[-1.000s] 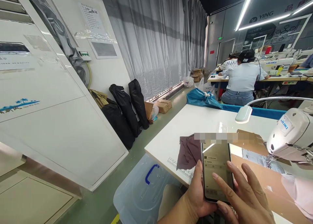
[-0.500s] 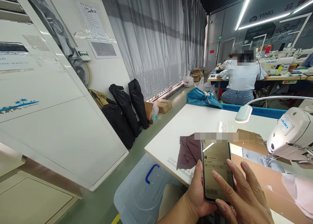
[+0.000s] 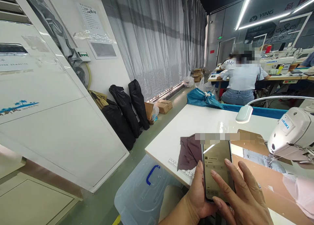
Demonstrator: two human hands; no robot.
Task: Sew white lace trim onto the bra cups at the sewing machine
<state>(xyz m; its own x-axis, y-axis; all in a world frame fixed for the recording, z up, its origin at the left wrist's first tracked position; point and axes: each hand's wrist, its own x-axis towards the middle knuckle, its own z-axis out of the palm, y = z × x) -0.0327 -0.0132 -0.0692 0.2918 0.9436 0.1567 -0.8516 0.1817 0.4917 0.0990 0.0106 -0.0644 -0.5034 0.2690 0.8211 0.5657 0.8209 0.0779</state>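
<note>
A smartphone [image 3: 217,172] with a lit screen stands upright in my left hand [image 3: 198,197], whose thumb lies along its left edge. Over the lower right of the screen my right hand [image 3: 242,195] is spread, its fingertips at or just above the glass; I cannot tell if they touch. Part of the phone's right side is hidden behind those fingers. Behind the phone, a crumpled dark purple cloth [image 3: 188,153] rests on the white table [image 3: 169,136]. To the right is a white sewing machine [image 3: 287,130], with pale pink fabric [image 3: 300,192] beside it.
A small lamp [image 3: 244,114] on a bendable arm hangs over the table. Below its left edge sits a clear plastic bin [image 3: 139,192] with a blue handle. Black bags [image 3: 122,110] lean by the wall. A person [image 3: 241,76] sits at another table behind a blue bag [image 3: 203,98].
My right hand has shifted slightly left over the phone's screen. My left hand and the phone stay in place.
</note>
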